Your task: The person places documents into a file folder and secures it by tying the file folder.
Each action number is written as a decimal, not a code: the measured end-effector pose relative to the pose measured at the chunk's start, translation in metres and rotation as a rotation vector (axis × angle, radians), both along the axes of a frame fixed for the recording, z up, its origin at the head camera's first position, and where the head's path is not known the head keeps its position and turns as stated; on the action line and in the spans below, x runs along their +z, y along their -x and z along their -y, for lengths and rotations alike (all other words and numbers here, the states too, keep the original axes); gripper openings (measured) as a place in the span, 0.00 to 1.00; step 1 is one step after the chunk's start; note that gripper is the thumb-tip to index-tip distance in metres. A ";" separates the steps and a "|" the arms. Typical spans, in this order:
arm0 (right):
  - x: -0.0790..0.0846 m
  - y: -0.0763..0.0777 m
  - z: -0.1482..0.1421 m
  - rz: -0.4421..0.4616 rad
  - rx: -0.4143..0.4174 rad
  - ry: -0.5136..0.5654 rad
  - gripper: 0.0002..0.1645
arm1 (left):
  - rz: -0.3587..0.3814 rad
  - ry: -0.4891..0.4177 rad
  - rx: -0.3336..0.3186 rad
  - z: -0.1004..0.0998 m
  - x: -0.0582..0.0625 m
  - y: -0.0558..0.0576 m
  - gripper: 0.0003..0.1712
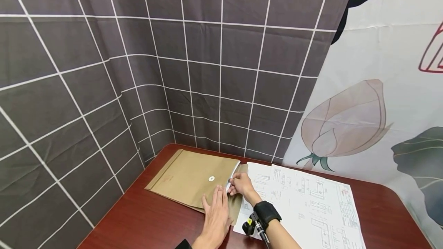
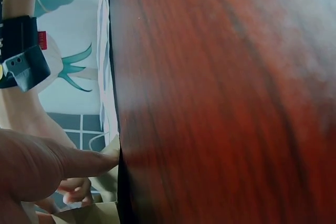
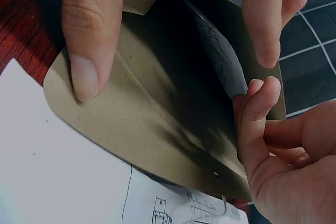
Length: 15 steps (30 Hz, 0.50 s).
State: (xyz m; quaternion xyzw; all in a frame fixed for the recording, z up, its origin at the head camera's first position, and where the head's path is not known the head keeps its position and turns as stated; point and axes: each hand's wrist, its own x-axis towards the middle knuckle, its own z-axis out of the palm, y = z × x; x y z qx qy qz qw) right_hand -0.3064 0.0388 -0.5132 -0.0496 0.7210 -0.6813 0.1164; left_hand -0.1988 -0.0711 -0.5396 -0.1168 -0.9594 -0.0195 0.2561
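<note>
A brown kraft-paper document envelope point(image 1: 194, 170) with a white round button lies on the table, its mouth toward the right and its flap point(image 3: 121, 114) folded out. My left hand point(image 1: 217, 216) spans the mouth with fairly straight fingers. Its thumb point(image 3: 89, 51) presses on the flap while its index finger point(image 3: 265, 30) reaches the front panel's side. With curled fingers at the mouth, my right hand point(image 1: 241, 184) pinches the edge of a printed paper point(image 3: 219, 59) that sits inside the envelope. A white strip of that paper shows along the opening in the head view.
Large white sheets with technical drawings point(image 1: 308, 203) lie to the right, partly beneath the flap. The red-brown wooden table point(image 1: 138, 222) meets a grey grid-patterned curtain point(image 1: 204, 76) behind. A black wrist strap with a camera point(image 1: 266, 216) is on the right wrist.
</note>
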 end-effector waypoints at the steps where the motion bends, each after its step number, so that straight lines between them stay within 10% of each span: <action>1: 0.000 0.000 0.000 -0.001 -0.004 -0.003 0.04 | 0.001 0.000 -0.002 0.000 0.000 0.000 0.62; 15: -0.009 0.008 0.005 -0.122 -0.027 -0.162 0.09 | 0.015 0.024 -0.010 -0.001 0.001 0.000 0.56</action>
